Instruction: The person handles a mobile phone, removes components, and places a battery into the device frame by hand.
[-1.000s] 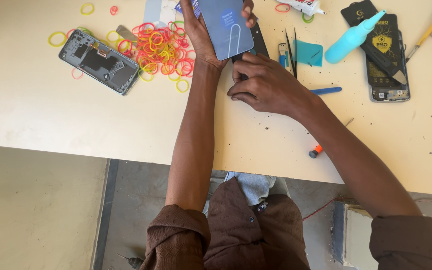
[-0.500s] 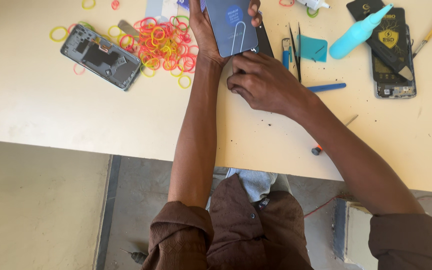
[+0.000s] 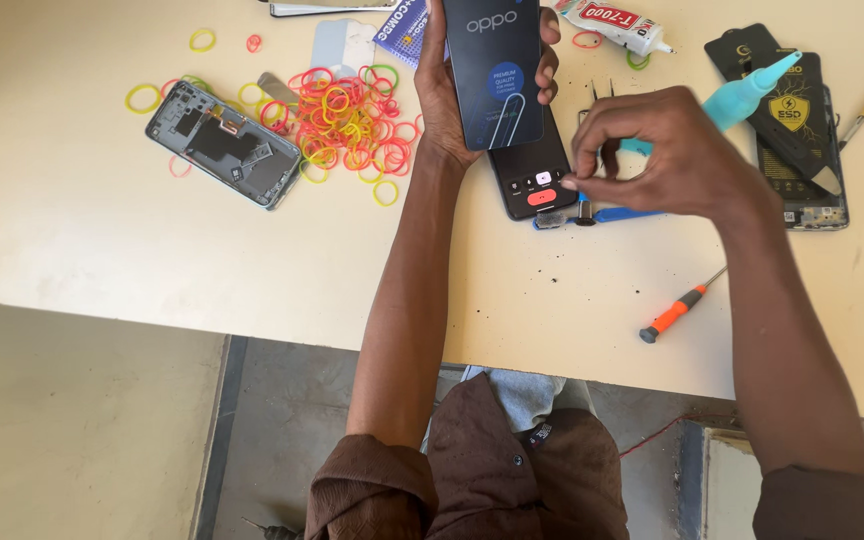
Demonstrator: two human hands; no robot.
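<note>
My left hand (image 3: 439,100) holds a dark blue phone panel (image 3: 492,70) upright above the table, with a printed film on its face. Beneath it a black phone (image 3: 532,182) lies on the table with its screen lit, showing a red button. My right hand (image 3: 662,155) hovers just right of that phone, thumb and fingers pinched together at its lower right edge. Nothing visible sits in the pinch. A blue-handled tool (image 3: 624,213) lies under my right hand.
A heap of coloured rubber bands (image 3: 347,120) and an opened phone body (image 3: 222,143) lie to the left. An orange screwdriver (image 3: 677,312) is near the front edge. A teal nozzle bottle (image 3: 752,90), black packets (image 3: 787,115) and a glue tube (image 3: 617,22) are at the right and back.
My right hand has lifted off the table, shifted right and closed into a pinch, uncovering the black phone. My left hand still holds the panel.
</note>
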